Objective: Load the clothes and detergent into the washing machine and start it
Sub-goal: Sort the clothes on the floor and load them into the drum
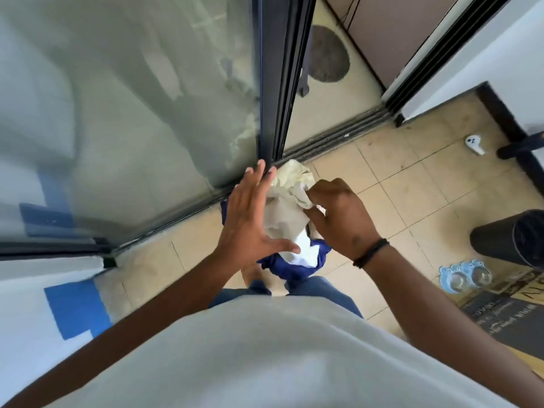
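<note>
The right hand [338,216] has its fingers curled into the bundle of clothes [287,213], pinching the pale cream fabric near the top of the bundle. A dark wristband [371,252] sits on that wrist. The left hand [253,219] is flat, fingers straight and together, thumb spread; its palm faces the bundle's left side, though actual contact cannot be confirmed. Its fingertips reach up to the dark door frame [273,83]. This arrangement probably serves carrying — one hand bears the load while the other steadies it or readies to slide the door.

The bundle hangs in front of the person at about thigh level, above the tiled floor [412,184]. It comprises cream cloth on top, a white piece below, and dark blue fabric [288,267] at the bottom.

The glass sliding door [132,113] stands directly ahead, with an open gap to its right. No washing machine or detergent is visible, so loading has not begun; the current step appears to be transport.

Right of the person: a black cylindrical bin [512,237], a blue double pet bowl [465,276] and a small white object [474,144] on the floor.
</note>
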The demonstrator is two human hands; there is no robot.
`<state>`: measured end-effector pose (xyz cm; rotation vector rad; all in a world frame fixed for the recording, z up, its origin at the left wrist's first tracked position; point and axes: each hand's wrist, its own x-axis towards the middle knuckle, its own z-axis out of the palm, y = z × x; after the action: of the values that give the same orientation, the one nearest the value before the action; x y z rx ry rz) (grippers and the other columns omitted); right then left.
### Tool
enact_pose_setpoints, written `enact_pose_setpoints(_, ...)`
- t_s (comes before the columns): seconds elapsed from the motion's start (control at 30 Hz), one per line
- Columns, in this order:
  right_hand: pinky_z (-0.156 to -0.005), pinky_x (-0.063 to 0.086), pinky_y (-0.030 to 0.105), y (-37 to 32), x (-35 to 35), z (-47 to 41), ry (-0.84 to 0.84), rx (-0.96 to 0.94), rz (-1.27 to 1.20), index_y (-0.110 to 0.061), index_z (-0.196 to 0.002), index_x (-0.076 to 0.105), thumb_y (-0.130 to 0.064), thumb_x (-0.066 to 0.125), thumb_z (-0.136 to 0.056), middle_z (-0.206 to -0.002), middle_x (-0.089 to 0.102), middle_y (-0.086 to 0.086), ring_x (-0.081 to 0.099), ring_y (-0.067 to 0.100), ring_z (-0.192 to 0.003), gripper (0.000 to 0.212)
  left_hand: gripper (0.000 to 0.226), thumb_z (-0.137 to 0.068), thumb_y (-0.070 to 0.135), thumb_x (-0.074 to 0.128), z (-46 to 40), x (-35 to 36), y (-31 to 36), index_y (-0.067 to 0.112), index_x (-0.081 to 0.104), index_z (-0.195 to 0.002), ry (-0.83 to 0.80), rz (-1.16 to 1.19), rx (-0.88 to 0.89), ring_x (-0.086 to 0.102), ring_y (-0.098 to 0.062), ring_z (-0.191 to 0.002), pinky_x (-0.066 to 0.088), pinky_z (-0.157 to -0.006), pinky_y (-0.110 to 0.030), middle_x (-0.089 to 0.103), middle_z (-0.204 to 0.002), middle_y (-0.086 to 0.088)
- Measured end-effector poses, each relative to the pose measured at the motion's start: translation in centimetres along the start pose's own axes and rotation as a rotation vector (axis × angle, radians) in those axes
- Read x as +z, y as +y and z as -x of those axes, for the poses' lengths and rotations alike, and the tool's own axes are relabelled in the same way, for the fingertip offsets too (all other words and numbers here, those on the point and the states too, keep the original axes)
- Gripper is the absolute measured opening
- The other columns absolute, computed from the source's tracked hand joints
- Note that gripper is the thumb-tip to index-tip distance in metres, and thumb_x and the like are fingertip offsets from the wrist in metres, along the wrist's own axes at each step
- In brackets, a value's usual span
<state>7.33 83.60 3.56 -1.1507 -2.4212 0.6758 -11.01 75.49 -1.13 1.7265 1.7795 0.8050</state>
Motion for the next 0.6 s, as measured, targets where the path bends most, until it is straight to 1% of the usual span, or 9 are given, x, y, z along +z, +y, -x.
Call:
enact_pose_setpoints(0.07, -0.059, 0.048, 0.039, -0.9, -0.7, 0.1, -0.007, -0.011, 0.077, -0.009, -0.07, 0.058, -0.011, 0.068, -0.084, -0.069, 0.058, 0.007, 0.053, 0.033, -0.069, 0.017, 0.147, -0.048, 0.078, 0.081, -0.3, -0.6, 1.6, 0.018, 0.007, -0.16, -0.034, -0.01, 0.071, -0.001, -0.024, -0.156, 0.014, -0.122, -0.061, 0.001, -0.169, 0.0)
enact_pose_setpoints(0.13, -0.061, 0.049, 0.039, -2.9, -0.7, 0.2, -0.004, -0.051, 0.048, -0.018, -0.066, 0.054, -0.009, 0.068, -0.079, -0.067, 0.053, 0.001, 0.05, 0.027, -0.069, 0.021, 0.14, -0.054, 0.075, 0.079, -0.6, -1.3, 2.6, 0.022, 0.006, -0.161, -0.051, -0.02, 0.102, -0.001, -0.02, -0.156, 0.007, -0.124, -0.054, 0.001, -0.168, 0.01)
enact_pose_setpoints(0.17, -0.062, 0.046, 0.036, -3.9, -0.5, 0.2, 0.004, -0.057, -0.012, -0.025, -0.066, 0.048, -0.007, 0.066, -0.077, -0.067, 0.048, -0.006, 0.044, 0.021, -0.068, 0.028, 0.127, -0.062, 0.069, 0.077, -0.8, -1.4, 2.7, 0.024, 0.01, -0.16, -0.052, -0.018, 0.12, 0.006, -0.018, -0.155, 0.011, -0.123, -0.051, 0.008, -0.168, 0.012)
enact_pose_setpoints(0.23, -0.064, 0.04, 0.03, -5.3, 0.1, 0.5, 0.05, -0.054, -0.1, -0.03, -0.069, 0.048, -0.005, 0.065, -0.075, -0.068, 0.046, -0.012, 0.039, 0.013, -0.069, 0.032, 0.083, -0.08, 0.041, 0.065, -1.2, -1.8, 2.5, 0.025, 0.034, -0.155, -0.044, 0.041, 0.13, 0.038, -0.017, -0.143, 0.034, -0.115, -0.044, 0.04, -0.157, 0.006)
enact_pose_setpoints(0.3, -0.067, 0.044, 0.03, -5.6, 0.7, 1.0, 0.096, 0.005, -0.186, -0.024, -0.078, 0.061, -0.005, 0.069, -0.078, -0.074, 0.057, -0.01, 0.049, 0.014, -0.073, 0.021, 0.048, -0.082, 0.021, 0.055, -1.4, -2.4, 1.7, 0.022, 0.062, -0.129, -0.038, 0.068, 0.07, 0.064, -0.023, -0.114, 0.053, -0.09, -0.039, 0.069, -0.124, 0.0)
enact_pose_setpoints(0.37, -0.073, 0.05, 0.031, -4.8, 0.8, 1.2, 0.112, 0.147, -0.338, -0.019, -0.096, 0.068, -0.005, 0.069, -0.078, -0.087, 0.062, -0.006, 0.057, 0.015, -0.079, 0.022, 0.025, -0.084, 0.018, 0.057, -1.2, -2.8, 1.2, 0.021, 0.069, -0.106, -0.002, 0.029, 0.002, 0.071, -0.026, -0.092, 0.056, -0.073, -0.039, 0.076, -0.097, 0.0)
enact_pose_setpoints(0.43, -0.078, 0.053, 0.032, -3.3, 1.2, 1.7, 0.032, 0.295, -0.365, -0.021, -0.12, 0.061, -0.01, 0.068, -0.078, -0.102, 0.062, -0.003, 0.06, 0.015, -0.085, 0.043, 0.022, -0.087, 0.024, 0.056, -0.9, -3.0, 1.0, 0.023, 0.069, -0.104, 0.063, 0.082, -0.041, 0.072, -0.022, -0.086, 0.056, -0.071, -0.041, 0.076, -0.091, 0.003)
enact_pose_setpoints(0.5, -0.085, 0.054, 0.04, -1.4, 2.3, 2.4, -0.174, 0.407, -0.16, -0.025, -0.141, 0.043, -0.021, 0.068, -0.081, -0.119, 0.056, 0.003, 0.061, 0.02, -0.093, 0.065, 0.023, -0.089, 0.029, 0.055, -0.7, -3.7, 1.8, 0.022, 0.07, -0.105, 0.136, 0.185, -0.077, 0.072, -0.018, -0.086, 0.056, -0.073, -0.041, 0.075, -0.089, 0.004)
enact_pose_setpoints(0.6, -0.092, 0.051, 0.041, -0.1, 4.6, 3.4, -0.436, 0.531, -0.016, -0.036, -0.153, 0.016, -0.036, 0.075, -0.077, -0.129, 0.045, 0.007, 0.059, 0.03, -0.105, 0.096, 0.02, -0.093, 0.031, 0.06, -0.6, -5.4, 3.6, 0.019, 0.072, -0.102, 0.211, 0.335, -0.049, 0.072, -0.011, -0.085, 0.056, -0.078, -0.039, 0.076, -0.086, 0.004)
